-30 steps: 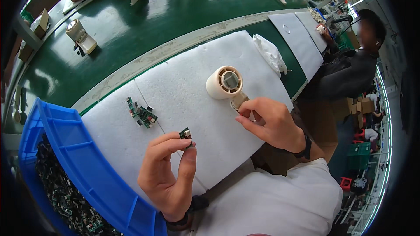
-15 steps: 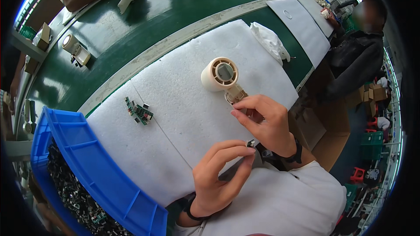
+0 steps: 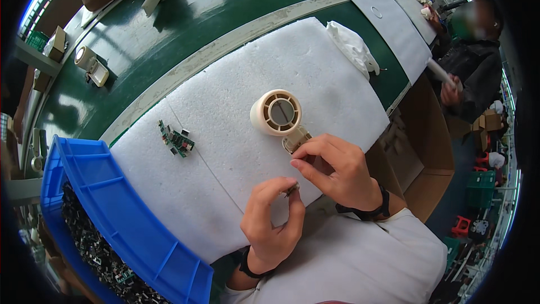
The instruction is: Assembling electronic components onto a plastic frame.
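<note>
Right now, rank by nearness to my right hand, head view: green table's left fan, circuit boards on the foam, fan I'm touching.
1. Touched fan, at your right hand.
2. Circuit boards, left on white foam.
3. Left fan, upper left on green table.

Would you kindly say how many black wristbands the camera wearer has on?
2: one black wristband on the wrist of the left hand, pinching a small part; the other on that of the right hand, at a cream round-headed device.
</note>
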### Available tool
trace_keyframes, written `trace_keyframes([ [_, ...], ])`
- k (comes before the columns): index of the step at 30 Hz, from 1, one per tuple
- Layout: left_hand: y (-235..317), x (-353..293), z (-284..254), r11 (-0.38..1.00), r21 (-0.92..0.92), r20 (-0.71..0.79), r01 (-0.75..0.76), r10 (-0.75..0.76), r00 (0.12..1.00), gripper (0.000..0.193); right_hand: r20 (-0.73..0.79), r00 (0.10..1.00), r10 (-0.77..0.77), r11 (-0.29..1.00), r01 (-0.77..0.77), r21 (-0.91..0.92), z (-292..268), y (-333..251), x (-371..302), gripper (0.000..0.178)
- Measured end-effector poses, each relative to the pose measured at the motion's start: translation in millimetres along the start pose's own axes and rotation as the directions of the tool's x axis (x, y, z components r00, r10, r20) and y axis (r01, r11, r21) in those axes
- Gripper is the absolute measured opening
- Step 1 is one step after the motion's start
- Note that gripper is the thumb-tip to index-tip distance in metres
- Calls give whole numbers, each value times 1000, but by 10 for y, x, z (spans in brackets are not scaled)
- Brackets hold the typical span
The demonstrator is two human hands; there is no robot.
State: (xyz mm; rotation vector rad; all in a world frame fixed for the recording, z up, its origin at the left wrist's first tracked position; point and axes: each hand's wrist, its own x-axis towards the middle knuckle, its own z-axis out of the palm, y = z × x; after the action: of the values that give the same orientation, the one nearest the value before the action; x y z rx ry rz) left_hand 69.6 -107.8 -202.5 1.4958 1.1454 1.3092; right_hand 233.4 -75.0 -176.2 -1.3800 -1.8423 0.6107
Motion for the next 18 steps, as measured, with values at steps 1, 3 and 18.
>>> trace_keyframes([
  [1,-8,-35,10,999,1,41,-53,53,998,35,2,1000,1,1000,-1,3,-5,-2,2,13],
  [3,-18,-84,30,987,-6,124,-159,158,980,37,31,998,57,997,-58,40,-37,-25,14,13],
  [18,-86,-39,105,767,290,465,-572,409,785,26,141,989,34,999,-33,-10,-209,22,107,16],
])
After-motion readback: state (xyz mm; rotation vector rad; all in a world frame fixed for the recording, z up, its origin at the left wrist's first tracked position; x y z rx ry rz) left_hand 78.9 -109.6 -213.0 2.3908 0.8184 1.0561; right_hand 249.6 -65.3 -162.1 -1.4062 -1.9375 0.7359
